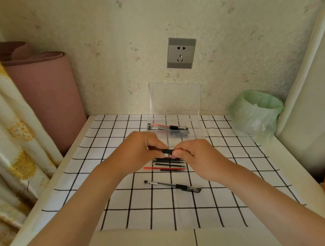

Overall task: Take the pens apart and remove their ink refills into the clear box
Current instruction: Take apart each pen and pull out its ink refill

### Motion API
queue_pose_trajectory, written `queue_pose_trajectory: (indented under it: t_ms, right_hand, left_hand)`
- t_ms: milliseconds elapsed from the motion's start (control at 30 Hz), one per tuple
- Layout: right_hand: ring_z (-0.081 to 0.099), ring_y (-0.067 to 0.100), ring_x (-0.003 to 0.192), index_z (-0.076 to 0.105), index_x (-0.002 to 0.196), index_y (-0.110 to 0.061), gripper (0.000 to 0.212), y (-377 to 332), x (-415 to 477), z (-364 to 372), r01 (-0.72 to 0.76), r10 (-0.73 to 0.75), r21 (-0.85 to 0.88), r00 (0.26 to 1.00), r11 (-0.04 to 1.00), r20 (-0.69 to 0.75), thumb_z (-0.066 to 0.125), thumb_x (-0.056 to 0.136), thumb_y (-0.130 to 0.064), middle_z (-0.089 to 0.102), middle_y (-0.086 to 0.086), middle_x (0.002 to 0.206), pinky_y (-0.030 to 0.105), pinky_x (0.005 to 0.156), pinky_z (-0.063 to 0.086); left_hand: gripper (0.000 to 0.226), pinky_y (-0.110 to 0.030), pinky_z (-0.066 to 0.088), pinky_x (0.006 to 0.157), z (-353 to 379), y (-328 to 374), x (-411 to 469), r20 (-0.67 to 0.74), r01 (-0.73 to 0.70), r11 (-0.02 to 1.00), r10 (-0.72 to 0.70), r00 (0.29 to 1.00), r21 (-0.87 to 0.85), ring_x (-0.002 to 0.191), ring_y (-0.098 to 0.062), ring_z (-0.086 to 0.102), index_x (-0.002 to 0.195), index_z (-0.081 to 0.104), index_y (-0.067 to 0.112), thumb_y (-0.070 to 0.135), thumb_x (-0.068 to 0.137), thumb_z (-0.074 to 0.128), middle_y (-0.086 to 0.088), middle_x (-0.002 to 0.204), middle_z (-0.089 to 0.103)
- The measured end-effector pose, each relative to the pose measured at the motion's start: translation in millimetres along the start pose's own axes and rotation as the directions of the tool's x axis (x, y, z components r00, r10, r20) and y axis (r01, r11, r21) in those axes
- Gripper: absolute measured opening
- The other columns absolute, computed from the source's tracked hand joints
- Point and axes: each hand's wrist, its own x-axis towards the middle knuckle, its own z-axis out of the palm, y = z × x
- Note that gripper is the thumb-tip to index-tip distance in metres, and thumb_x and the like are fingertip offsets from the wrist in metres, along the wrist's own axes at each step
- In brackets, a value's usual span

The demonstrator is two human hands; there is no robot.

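centrally, fingers (154, 141) of left hand (138, 152) and right hand (194, 156) pinch one pen (167, 151) over the grid cloth (162, 213), wall socket (181, 53) behind.

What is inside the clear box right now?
Whole pens with black grips lie in the clear box, one showing red ink. The left hand covers its near left corner, hiding anything there.
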Motion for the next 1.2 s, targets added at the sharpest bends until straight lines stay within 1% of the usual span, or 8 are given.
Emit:
queue_pose_trajectory:
  t_ms: [133,267,400,500,633,800,967,1200]
  right_hand:
    - [0.046,0.000,0.053,0.071,0.088,-0.034,0.022,2,-2,5,-0.096,0.089,0.139,0.995,0.986,0.055,0.052,0.099,-0.030,0.053,-0.012,0.058,0.015,0.057,0.036]
    - [0.054,0.004,0.076,0.073,0.104,-0.029,0.018,4,2,5,-0.006,0.008,-0.142,1.000,0.990,0.008,0.057,0.097,-0.029,0.055,-0.011,0.081,0.023,0.071,0.043]
    - [0.054,0.002,0.076,0.071,0.112,-0.029,0.021,12,6,-4,-0.039,0.028,-0.217,0.998,0.975,-0.050,0.059,0.096,-0.022,0.062,-0.010,0.089,0.018,0.071,0.042]
    - [0.055,0.004,0.075,0.068,0.115,-0.032,0.023,22,17,-18,-0.173,0.120,-0.307,0.976,0.936,-0.183,0.057,0.097,-0.026,0.065,-0.009,0.097,0.024,0.067,0.046]
    - [0.059,0.015,0.079,0.069,0.114,-0.032,0.024,29,51,-32,-0.262,0.149,-0.464,0.952,0.846,-0.266,0.051,0.099,-0.026,0.070,-0.006,0.099,0.029,0.063,0.047]
    - [0.058,0.018,0.084,0.070,0.114,-0.027,0.026,34,99,-32,-0.265,0.198,-0.552,0.964,0.791,-0.179,0.049,0.099,-0.022,0.068,-0.001,0.105,0.028,0.065,0.043]
    - [0.061,0.020,0.095,0.067,0.119,-0.028,0.030,27,118,-21,-0.206,0.228,-0.702,0.972,0.682,-0.064,0.050,0.097,-0.016,0.067,0.000,0.111,0.029,0.072,0.049]
    - [0.061,0.022,0.094,0.057,0.132,-0.033,0.050,32,113,-12,-0.131,0.246,-0.700,0.967,0.702,0.065,0.050,0.091,-0.006,0.065,0.001,0.114,0.032,0.077,0.053]
  left_hand:
    - [0.021,-0.012,0.044,0.070,0,3,3,0.022,-0.032,0.992,0.029,0.999,0.125,0.074,-0.004,0.060,0.096,0.079,0.025,0.011,0.080,0.078,0.012,0.076,0.064]
    - [0.020,-0.025,0.051,0.080,8,3,7,0.034,-0.060,0.961,0.053,0.998,0.268,0.084,-0.007,0.060,0.102,0.076,0.027,0.015,0.085,0.073,0.012,0.089,0.064]
    - [0.040,-0.030,0.042,0.092,11,-9,7,-0.105,-0.075,0.874,0.141,0.984,0.480,0.109,-0.013,0.047,0.120,0.066,0.029,0.027,0.081,0.075,0.008,0.113,0.059]
    - [0.053,-0.031,0.040,0.098,6,-22,7,-0.234,0.015,0.894,0.100,0.967,0.447,0.116,-0.014,0.039,0.132,0.055,0.026,0.027,0.082,0.074,0.005,0.120,0.050]
    - [0.051,-0.033,0.040,0.103,9,-33,4,-0.157,0.075,0.891,-0.004,0.988,0.448,0.123,-0.014,0.036,0.136,0.050,0.025,0.032,0.088,0.066,0.004,0.130,0.045]
    - [0.060,-0.032,0.032,0.109,16,-36,1,-0.022,0.088,0.890,-0.087,0.996,0.448,0.137,-0.018,0.024,0.147,0.035,0.027,0.031,0.092,0.060,0.001,0.149,0.030]
    - [0.054,-0.034,0.038,0.104,18,-36,4,0.046,0.088,0.891,-0.121,0.992,0.446,0.137,-0.018,0.024,0.143,0.041,0.022,0.031,0.093,0.057,-0.002,0.150,0.030]
    - [0.050,-0.034,0.040,0.103,18,-37,6,0.067,0.106,0.888,-0.152,0.986,0.448,0.132,-0.018,0.030,0.141,0.044,0.022,0.033,0.093,0.056,-0.001,0.144,0.036]
